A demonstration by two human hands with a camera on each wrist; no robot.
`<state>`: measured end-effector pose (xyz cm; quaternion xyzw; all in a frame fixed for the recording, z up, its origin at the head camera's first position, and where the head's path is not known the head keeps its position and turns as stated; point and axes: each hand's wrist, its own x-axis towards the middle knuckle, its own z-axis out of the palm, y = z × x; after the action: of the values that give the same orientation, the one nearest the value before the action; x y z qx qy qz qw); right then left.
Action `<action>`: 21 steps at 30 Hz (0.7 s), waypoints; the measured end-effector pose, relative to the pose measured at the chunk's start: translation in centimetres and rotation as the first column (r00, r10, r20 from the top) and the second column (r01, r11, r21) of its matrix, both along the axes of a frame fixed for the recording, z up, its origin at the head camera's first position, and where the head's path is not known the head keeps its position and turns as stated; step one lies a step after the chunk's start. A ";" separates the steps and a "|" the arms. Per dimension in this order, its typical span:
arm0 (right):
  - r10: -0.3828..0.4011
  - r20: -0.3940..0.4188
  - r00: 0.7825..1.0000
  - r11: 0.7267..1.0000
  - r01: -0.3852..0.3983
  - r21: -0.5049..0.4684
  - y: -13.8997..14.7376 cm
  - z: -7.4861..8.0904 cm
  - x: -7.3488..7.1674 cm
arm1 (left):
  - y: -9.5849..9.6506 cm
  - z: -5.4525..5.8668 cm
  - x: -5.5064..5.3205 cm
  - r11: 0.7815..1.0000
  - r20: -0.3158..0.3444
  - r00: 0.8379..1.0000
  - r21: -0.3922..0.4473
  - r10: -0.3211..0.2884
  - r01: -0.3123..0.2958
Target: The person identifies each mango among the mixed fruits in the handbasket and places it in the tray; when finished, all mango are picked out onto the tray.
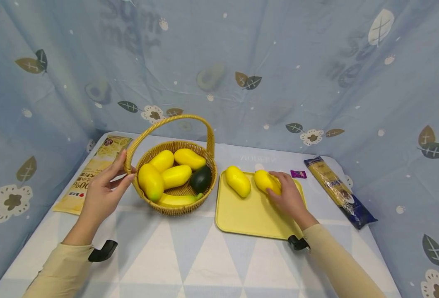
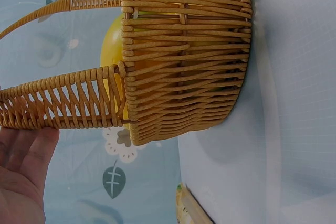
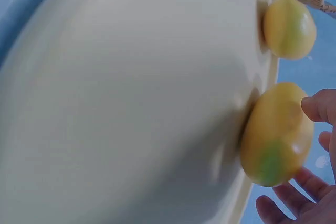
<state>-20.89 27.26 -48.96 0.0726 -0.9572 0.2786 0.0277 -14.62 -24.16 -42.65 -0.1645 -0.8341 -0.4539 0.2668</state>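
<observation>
At the left, my left hand (image 1: 105, 188) holds the side of the handle of a woven basket (image 1: 178, 210), thumb in front and fingers behind; its fingertips overlap the handle in the left wrist view. Inside lie several yellow mangoes (image 1: 176, 176), a banana (image 1: 176, 200) and a dark green avocado (image 1: 201, 179). My right hand (image 1: 288, 194) is around a mango (image 1: 265, 182) at the back of the yellow tray (image 1: 242, 221). The right wrist view has the thumb on that mango (image 3: 275, 135) and fingertips by its lower end. Left of it lies another mango (image 1: 238, 181).
A yellow pasta packet (image 1: 89, 174) lies left of the basket. Beyond the tray's back right corner is a small purple wrapped piece (image 1: 298, 174), and a blue and gold packet (image 1: 338, 192) lies farther right. A patterned curtain (image 1: 219, 49) stands around the table.
</observation>
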 end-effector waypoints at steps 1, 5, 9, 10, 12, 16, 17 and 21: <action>-0.001 0.000 1.000 1.000 0.001 0.002 0.0 0.1 0.0 | 0.0 0.0 0.0 1.000 0.001 1.000 0.000 0.002 -0.002; 0.018 -0.025 1.000 1.000 -0.018 0.001 -0.3 0.9 -0.1 | -0.1 -0.1 0.0 1.000 0.001 1.000 -0.002 0.007 -0.007; 0.057 -0.071 0.996 0.998 -0.058 -0.018 -1.2 1.8 0.1 | -0.1 -0.1 -0.1 1.000 0.002 1.000 -0.007 0.006 -0.006; 0.066 -0.081 0.995 0.997 -0.068 -0.024 -1.5 2.1 0.2 | -0.2 0.0 -0.1 1.000 0.003 1.000 -0.009 0.005 -0.005; 0.088 -0.093 0.992 0.995 -0.091 -0.035 -2.4 2.7 0.3 | -0.2 0.0 -0.1 1.000 0.006 1.000 -0.010 0.003 -0.002; 0.132 -0.090 0.987 0.989 -0.137 -0.053 -4.4 3.8 0.6 | -0.2 0.0 0.0 1.000 0.011 1.000 -0.010 0.003 -0.003; 0.143 -0.084 0.986 0.987 -0.148 -0.056 -5.0 4.1 0.7 | -0.2 0.0 0.0 1.000 0.010 1.000 -0.010 0.003 -0.003; 0.191 -0.064 0.979 0.979 -0.195 -0.057 -7.4 5.3 0.7 | -0.2 -0.1 -0.1 1.000 0.004 1.000 -0.009 0.001 -0.001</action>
<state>-20.16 19.83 -43.68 0.1725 -0.9351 0.3079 0.0308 -14.68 -24.31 -42.73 -0.1644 -0.8368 -0.4504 0.2644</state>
